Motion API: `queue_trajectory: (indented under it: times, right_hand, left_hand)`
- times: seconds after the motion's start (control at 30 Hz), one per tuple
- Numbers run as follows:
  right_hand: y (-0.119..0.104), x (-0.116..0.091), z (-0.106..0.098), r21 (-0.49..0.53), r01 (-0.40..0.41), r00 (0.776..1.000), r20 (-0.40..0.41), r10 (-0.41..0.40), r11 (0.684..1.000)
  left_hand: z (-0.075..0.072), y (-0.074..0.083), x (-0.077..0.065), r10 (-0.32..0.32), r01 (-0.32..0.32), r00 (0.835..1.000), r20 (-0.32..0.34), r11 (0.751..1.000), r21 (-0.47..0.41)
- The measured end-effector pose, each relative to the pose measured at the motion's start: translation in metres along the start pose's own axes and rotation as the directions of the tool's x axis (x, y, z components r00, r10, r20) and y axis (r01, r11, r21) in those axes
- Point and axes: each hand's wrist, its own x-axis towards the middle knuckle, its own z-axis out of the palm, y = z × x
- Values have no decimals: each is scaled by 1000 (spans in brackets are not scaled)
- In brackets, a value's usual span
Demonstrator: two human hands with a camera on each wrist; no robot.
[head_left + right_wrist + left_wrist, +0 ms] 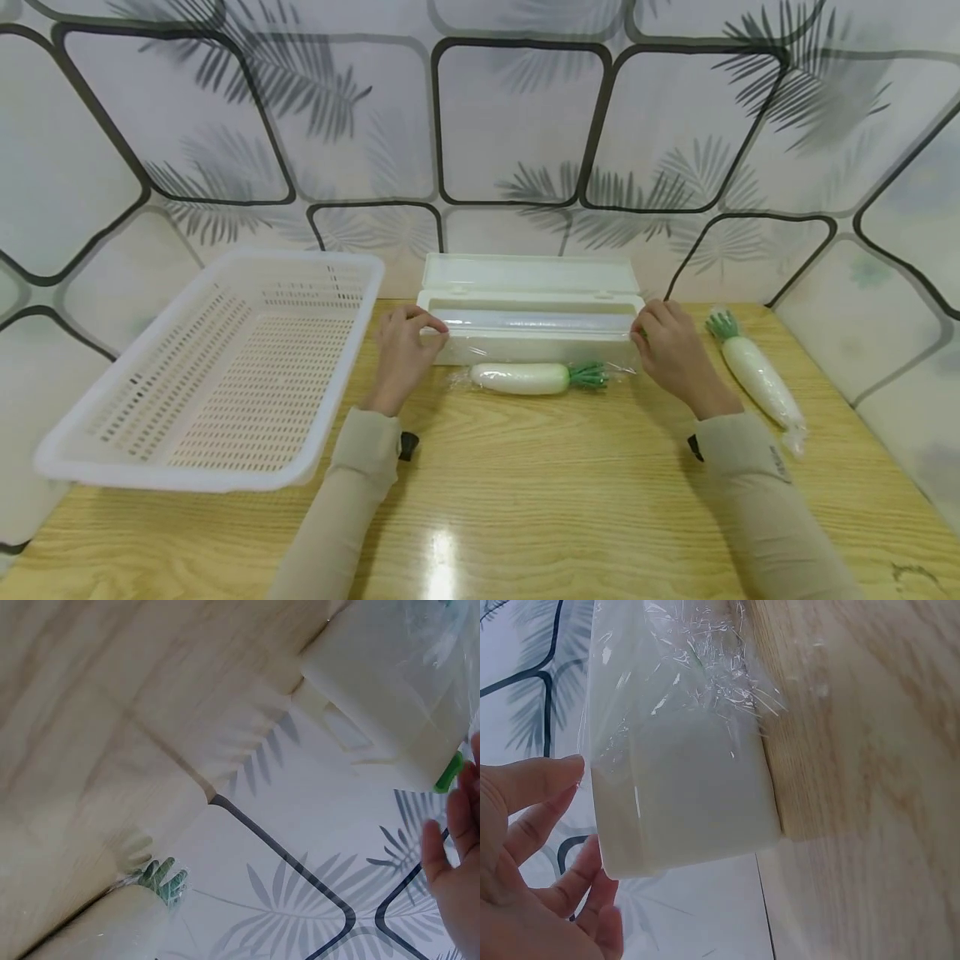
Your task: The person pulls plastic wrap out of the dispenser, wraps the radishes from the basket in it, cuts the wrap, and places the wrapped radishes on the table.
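A white cling film box (529, 273) stands at the back of the table with its lid raised, a roll of film (536, 321) inside. Clear cling film (697, 667) hangs over its front wall. My left hand (402, 350) pinches the film between thumb and forefinger at the box's left end. At the other end my right hand (671, 343) pinches the film's right side, close to a small green piece (450, 772) on the box. Just in front of the box lies a white radish (517, 378) with green stems, film around it.
A large white plastic basket (187, 479) stands on the left of the table. Another film-wrapped radish (761, 379) lies to the right, beyond my right forearm. Behind the box rises a leaf-patterned wall (517, 125). The wooden table (555, 475) stretches toward me.
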Motion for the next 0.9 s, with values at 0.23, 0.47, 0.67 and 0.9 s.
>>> queue_trajectory:
  times: [0.23, 0.47, 0.67, 0.9]
  right_hand:
    - [-6, -3, -3, 56, -7, 1000, -2, 7, 998]
    - [-10, -6, -6, 102, -16, 1000, 27, 14, 995]
    - [-11, -6, -8, 162, -105, 993, 67, 95, 981]
    - [-12, -4, -14, 203, -141, 988, 85, 126, 969]
  left_hand:
    - [-2, 0, -3, 36, -35, 999, 8, 998, -47]
    - [-4, -1, -3, 99, -97, 995, 17, 992, -86]
    - [-5, -1, -3, 66, -58, 997, 44, 984, -167]
    - [-2, -4, -4, 35, -11, 996, 80, 958, -286]
